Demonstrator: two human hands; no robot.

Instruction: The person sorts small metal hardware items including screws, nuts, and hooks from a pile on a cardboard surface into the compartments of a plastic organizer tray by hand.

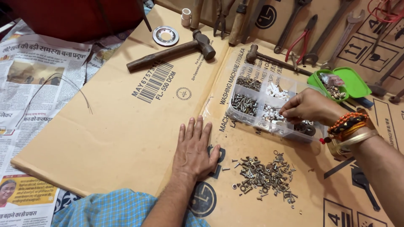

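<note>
Sorting small hardware on cardboard

Right hand [309,107] pinches a small piece over the clear divided box [269,105] holding screws and white plugs; left hand [193,147] lies flat, released, beside loose screws [265,176].

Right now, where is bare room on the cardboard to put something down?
Free: the cardboard between the hammer and the left hand. Crowded: around the clear box, the right hand and the screw pile.
</note>
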